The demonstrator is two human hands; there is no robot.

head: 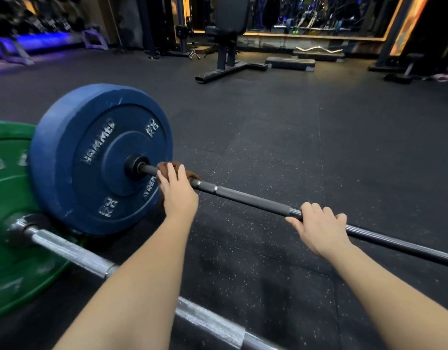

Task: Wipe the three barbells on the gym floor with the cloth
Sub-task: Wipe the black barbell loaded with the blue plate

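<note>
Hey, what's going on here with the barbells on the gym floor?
A person is wiping a barbell. The left hand presses a brown cloth around the dark bar, right beside the blue 20 kg plate. The right hand grips the same bar further along, steadying it. A second barbell, silver with a green plate, lies nearer on the rubber floor, with no hand on it.

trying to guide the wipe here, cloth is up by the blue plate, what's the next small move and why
Probably slide the left hand with the brown cloth along the dark bar toward the right hand. The cloth sits wrapped on the bar right beside the blue plate, at one end of the shaft, and the stretch between the hands lies bare. The right hand grips the bar, steadying it.
</note>
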